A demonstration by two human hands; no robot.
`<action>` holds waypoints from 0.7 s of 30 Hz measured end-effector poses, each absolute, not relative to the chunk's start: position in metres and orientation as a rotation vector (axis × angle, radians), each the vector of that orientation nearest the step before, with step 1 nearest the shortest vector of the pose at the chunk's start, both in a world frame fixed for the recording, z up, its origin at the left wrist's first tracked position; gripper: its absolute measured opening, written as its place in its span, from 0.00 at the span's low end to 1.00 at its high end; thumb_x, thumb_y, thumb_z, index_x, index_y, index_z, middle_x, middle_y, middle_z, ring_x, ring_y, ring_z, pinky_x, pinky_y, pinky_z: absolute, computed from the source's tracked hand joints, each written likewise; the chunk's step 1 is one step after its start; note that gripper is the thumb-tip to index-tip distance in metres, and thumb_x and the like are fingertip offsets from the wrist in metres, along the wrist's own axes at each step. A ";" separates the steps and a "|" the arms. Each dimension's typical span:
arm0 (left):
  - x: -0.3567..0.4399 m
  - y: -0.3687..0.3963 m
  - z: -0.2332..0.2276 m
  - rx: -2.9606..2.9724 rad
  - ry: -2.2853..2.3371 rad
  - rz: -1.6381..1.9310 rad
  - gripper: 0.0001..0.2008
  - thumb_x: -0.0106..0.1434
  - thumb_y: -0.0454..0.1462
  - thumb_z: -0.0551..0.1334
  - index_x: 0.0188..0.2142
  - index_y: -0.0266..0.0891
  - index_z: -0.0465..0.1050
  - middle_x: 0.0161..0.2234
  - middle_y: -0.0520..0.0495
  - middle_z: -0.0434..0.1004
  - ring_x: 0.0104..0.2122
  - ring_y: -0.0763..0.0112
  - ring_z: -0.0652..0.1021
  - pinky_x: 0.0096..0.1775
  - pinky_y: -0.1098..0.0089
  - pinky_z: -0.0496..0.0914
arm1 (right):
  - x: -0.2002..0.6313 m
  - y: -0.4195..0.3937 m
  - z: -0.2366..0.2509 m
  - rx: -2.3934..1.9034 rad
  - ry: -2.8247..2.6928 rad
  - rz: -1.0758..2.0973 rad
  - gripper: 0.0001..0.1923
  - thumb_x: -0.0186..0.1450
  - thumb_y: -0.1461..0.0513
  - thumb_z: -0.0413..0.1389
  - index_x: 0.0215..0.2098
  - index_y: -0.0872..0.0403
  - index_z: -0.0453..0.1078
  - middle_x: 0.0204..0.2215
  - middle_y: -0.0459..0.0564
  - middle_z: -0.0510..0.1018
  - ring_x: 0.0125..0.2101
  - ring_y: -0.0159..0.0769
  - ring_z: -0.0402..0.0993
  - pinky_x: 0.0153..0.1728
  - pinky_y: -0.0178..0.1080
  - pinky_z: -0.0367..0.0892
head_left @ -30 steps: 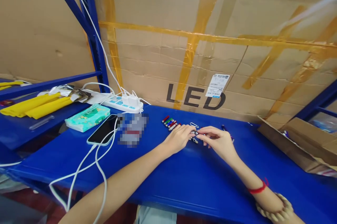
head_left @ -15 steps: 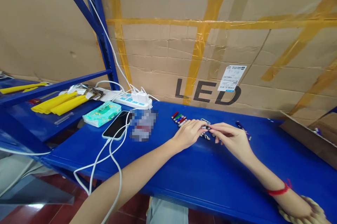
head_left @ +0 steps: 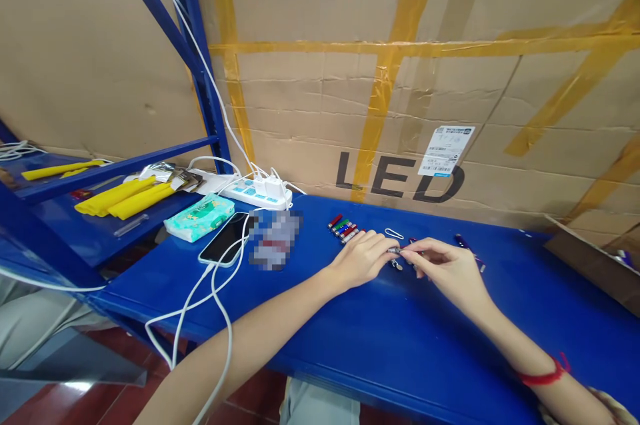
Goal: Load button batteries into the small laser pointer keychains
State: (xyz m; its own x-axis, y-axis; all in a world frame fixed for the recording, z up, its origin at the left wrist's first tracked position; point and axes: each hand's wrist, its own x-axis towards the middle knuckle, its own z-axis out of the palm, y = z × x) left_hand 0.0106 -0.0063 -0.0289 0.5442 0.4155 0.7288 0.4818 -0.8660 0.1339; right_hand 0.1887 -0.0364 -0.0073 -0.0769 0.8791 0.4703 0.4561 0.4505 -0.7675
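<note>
My left hand [head_left: 361,256] is closed around a small silvery cylinder [head_left: 394,250], its fingers curled over most of it. Thumb and fingertips of my right hand [head_left: 445,265] pinch at the cylinder's other end, so both hands meet over the blue table. Just left of them lies a row of small metal tubes [head_left: 343,228] in red, green, blue and silver. Behind the fingers rests a silver carabiner [head_left: 394,233]. A small chain with a round metal tag [head_left: 397,265] shows below the fingertips; what it hangs from is hidden.
A dark blue pen-like tube [head_left: 460,240] lies right of my right hand. Further left are a phone [head_left: 227,238], a tissue pack [head_left: 200,217] and a power strip [head_left: 257,193]. White cables [head_left: 215,298] cross my left forearm. An open cardboard box [head_left: 590,262] stands at the right.
The camera view has shifted slightly. My hands have come a little nearer to me, and the carabiner behind them shows more fully. Both still grip the small cylinder.
</note>
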 end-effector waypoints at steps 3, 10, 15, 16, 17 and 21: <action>0.011 -0.007 -0.029 -2.676 -0.793 -1.228 0.15 0.71 0.39 0.45 0.40 0.34 0.68 0.33 0.46 0.73 0.32 0.67 0.70 0.36 0.68 0.64 | 0.189 -0.036 -0.009 -1.219 -1.699 0.556 0.20 0.52 0.47 0.61 0.26 0.57 0.73 0.18 0.49 0.73 0.15 0.30 0.65 0.17 0.34 0.62; 0.010 -0.007 -0.030 -2.660 -0.827 -1.209 0.14 0.70 0.39 0.47 0.41 0.34 0.68 0.34 0.46 0.73 0.33 0.67 0.70 0.37 0.68 0.64 | 0.190 -0.034 -0.012 -1.271 -1.696 0.607 0.20 0.52 0.47 0.60 0.28 0.57 0.72 0.21 0.50 0.74 0.15 0.29 0.66 0.15 0.32 0.60; 0.010 -0.005 -0.030 -2.690 -0.839 -1.194 0.12 0.70 0.39 0.49 0.41 0.35 0.68 0.35 0.47 0.74 0.34 0.68 0.72 0.39 0.70 0.66 | 0.189 -0.032 -0.010 -1.268 -1.657 0.711 0.21 0.52 0.48 0.60 0.29 0.58 0.72 0.13 0.47 0.70 0.14 0.29 0.64 0.13 0.31 0.58; 0.011 -0.004 -0.030 -2.699 -0.846 -1.193 0.12 0.70 0.39 0.49 0.41 0.35 0.67 0.36 0.47 0.74 0.35 0.69 0.73 0.39 0.71 0.66 | 0.189 -0.031 -0.009 -1.268 -1.653 0.726 0.21 0.52 0.48 0.60 0.29 0.58 0.72 0.13 0.47 0.70 0.13 0.29 0.64 0.13 0.31 0.58; 0.011 -0.004 -0.030 -2.706 -0.857 -1.191 0.12 0.70 0.39 0.49 0.42 0.35 0.67 0.37 0.48 0.74 0.36 0.70 0.73 0.39 0.72 0.66 | 0.190 -0.030 -0.009 -1.268 -1.651 0.738 0.21 0.52 0.48 0.60 0.30 0.58 0.72 0.13 0.47 0.70 0.14 0.29 0.64 0.13 0.31 0.59; 0.010 -0.004 -0.030 -2.702 -0.940 -1.162 0.13 0.70 0.42 0.49 0.44 0.38 0.67 0.36 0.50 0.76 0.34 0.72 0.76 0.31 0.76 0.66 | 0.194 -0.027 -0.007 -1.263 -1.646 0.770 0.22 0.53 0.48 0.60 0.32 0.59 0.72 0.13 0.47 0.70 0.14 0.30 0.65 0.14 0.31 0.60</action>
